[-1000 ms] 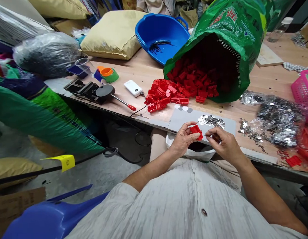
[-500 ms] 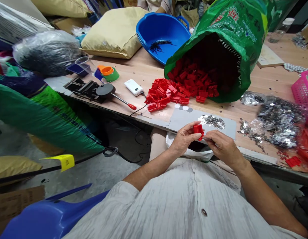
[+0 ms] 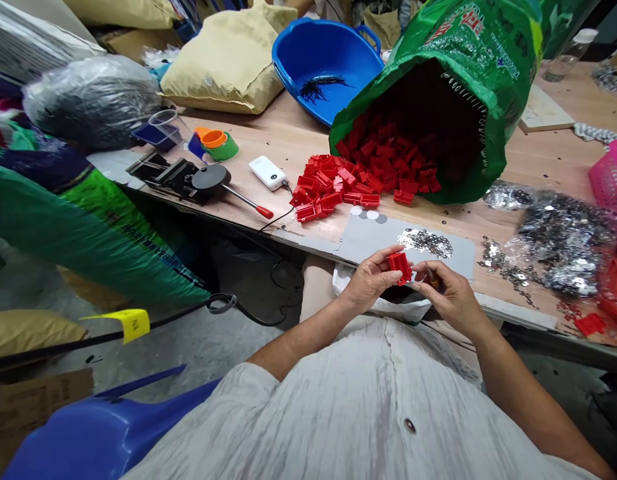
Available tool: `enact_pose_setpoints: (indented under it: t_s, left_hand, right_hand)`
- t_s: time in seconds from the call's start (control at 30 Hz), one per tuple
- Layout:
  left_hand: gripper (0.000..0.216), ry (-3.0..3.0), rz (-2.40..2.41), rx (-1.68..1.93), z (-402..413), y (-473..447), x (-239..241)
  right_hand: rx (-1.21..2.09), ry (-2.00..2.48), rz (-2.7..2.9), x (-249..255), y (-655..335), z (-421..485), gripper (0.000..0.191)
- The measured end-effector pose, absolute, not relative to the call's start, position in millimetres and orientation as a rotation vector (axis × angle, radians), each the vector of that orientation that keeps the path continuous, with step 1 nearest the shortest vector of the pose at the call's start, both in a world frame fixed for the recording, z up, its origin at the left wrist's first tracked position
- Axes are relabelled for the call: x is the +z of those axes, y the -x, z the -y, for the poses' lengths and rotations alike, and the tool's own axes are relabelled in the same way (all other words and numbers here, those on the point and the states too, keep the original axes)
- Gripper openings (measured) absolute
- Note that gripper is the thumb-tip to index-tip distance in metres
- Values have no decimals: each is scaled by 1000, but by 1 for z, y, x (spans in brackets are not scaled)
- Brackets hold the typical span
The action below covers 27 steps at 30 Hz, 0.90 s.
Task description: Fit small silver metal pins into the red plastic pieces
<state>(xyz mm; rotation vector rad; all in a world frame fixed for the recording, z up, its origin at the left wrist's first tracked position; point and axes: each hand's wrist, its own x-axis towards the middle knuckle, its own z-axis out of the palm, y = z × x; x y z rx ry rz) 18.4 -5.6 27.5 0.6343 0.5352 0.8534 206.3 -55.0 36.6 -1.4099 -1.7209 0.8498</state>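
My left hand [image 3: 371, 281] pinches a small red plastic housing [image 3: 400, 267], tilted with its hollow side showing. Close against its right side are the fingertips of my right hand [image 3: 446, 290], pinched together. A tiny pale or shiny bit shows at those fingertips, too small to name, and something brownish lies partly hidden within the curled fingers. Just beyond both hands, a pile of small shiny metal pieces [image 3: 426, 243] rests on a grey sheet [image 3: 363, 237]. Many like red housings [image 3: 321, 187] spill from a green sack [image 3: 508, 127] lying on its side.
Along the table stand a blue basin [image 3: 333, 60], a white power bank [image 3: 267, 173] with a cable, and a black lever tool [image 3: 188, 183] with a red-tipped handle. Bagged metal parts [image 3: 563, 240] and a pink basket [image 3: 611, 177] are at right. A white bag [image 3: 406, 310] is at my lap.
The red housing has turned in my left hand so its hollow side faces up more. My right hand's fingers have shifted, and the brownish thing inside them has come into view.
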Motion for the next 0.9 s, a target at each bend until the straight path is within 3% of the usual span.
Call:
enact_pose_setpoints:
  t_s: [0.53, 0.9]
  left_hand:
    - [49, -843, -608, 907, 6, -21, 10]
    - [39, -1489, -783, 883, -39, -4, -19]
  right_hand:
    - [985, 1462, 1519, 24, -191, 48, 21]
    - [633, 1625, 1894, 9, -204, 39, 30]
